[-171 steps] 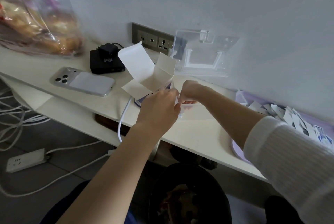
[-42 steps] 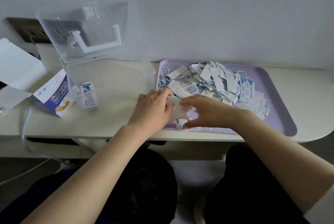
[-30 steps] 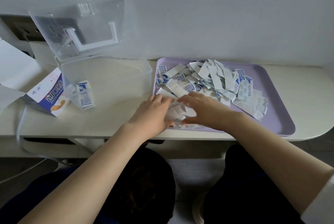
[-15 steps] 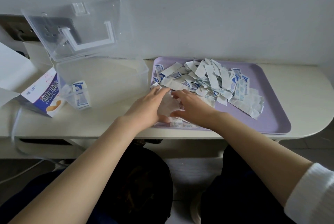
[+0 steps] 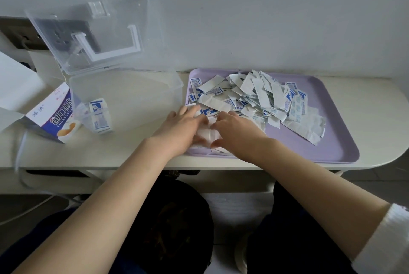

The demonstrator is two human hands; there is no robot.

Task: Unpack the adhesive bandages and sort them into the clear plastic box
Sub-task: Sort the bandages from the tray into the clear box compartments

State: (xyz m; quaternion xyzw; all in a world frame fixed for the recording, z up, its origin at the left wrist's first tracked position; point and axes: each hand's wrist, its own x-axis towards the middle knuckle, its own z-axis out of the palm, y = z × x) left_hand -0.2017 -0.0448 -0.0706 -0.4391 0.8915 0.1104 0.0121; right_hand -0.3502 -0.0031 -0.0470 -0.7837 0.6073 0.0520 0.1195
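A loose pile of white-and-blue wrapped adhesive bandages [image 5: 254,96] fills a purple tray [image 5: 340,149]. At the tray's front-left corner, my left hand [image 5: 180,128] and my right hand [image 5: 238,131] face each other. Together they hold a small bunch of bandages [image 5: 208,135] between fingers and thumbs. The clear plastic box [image 5: 132,101] stands just left of the tray, its lid [image 5: 93,32] tilted up against the wall. A short stack of bandages [image 5: 99,116] lies in the box's front-left corner.
The opened bandage carton [image 5: 58,118] lies left of the box, its white flaps spread. A wall socket panel [image 5: 15,30] sits behind the lid. A white cable [image 5: 20,163] hangs off the table's front-left edge. Bare tabletop [image 5: 380,105] lies right of the tray.
Earlier both hands worked at the carton on the left. Since then they have moved to the tray and drawn closer together around a bunch of bandages at its front-left corner.
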